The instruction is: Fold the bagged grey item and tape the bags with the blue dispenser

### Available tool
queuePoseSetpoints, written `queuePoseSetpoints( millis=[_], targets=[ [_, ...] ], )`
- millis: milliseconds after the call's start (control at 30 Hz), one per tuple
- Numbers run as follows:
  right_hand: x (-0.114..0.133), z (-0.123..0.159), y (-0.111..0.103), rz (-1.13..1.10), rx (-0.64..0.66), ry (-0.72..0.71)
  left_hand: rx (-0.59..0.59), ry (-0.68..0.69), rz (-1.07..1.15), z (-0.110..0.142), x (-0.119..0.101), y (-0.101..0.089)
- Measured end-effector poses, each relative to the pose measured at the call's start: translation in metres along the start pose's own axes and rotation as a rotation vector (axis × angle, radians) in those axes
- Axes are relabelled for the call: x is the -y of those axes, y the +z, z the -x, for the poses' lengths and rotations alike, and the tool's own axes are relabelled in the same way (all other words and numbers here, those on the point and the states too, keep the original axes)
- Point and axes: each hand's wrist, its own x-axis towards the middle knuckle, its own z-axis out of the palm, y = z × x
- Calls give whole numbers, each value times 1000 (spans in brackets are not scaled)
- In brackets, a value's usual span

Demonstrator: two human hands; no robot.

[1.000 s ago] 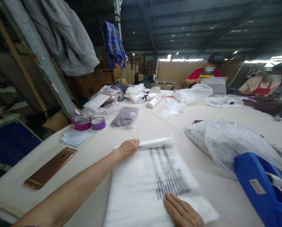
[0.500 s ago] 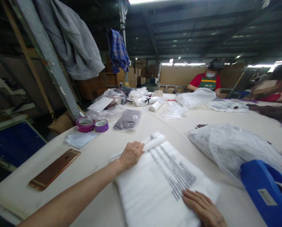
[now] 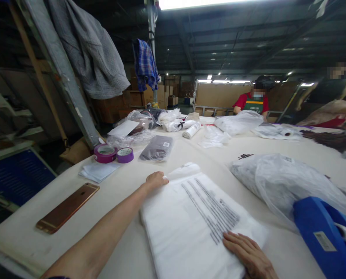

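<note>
White, thin and slightly glossy, the flat plastic mailing bag with black printed lines [image 3: 196,221] is lying on the cream tabletop [image 3: 173,159] directly in front of the person, its long axis running from the near edge away and a little to the left. The left hand [image 3: 157,180] is resting at the bag's far left corner, fingers curled down onto the plastic where the far edge is folding over; whether it is pinching that edge or only pressing it I cannot tell. The right hand [image 3: 250,257] is lying flat and spread on the near right part of the bag, palm down, just below the printed lines. So the bag is stretching between the two hands, the left at the far end, the right at the near end.

Just right of the bag, a crumpled clear plastic bag with pale contents [image 3: 280,182] is sitting, and a blue plastic tape dispenser [image 3: 324,236] is standing near the right hand. To the left, well apart, a rose-gold phone [image 3: 67,208] is lying face down, with a stack of small clear sleeves [image 3: 99,170] and two purple tape rolls [image 3: 113,153] beyond it. A dark garment sealed in a clear bag [image 3: 157,148] is lying further off. Across the tabletop, other people are working among more plastic bags.
</note>
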Motion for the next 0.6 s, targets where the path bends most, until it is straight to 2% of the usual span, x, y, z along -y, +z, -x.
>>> queuePoseSetpoints(
  millis=[133,333,533,600],
  targets=[
    [-7,2,1,-31,7,-9,47,-39,65,-9,10,4],
    [-33,4,9,-13,49,-6,50,-49,108,4,16,11],
    [-68,2,-6,54,328,-27,78,-55,138,27,34,20],
    [-71,-2,-14,84,347,-2,67,-63,131,37,37,25]
  ],
)
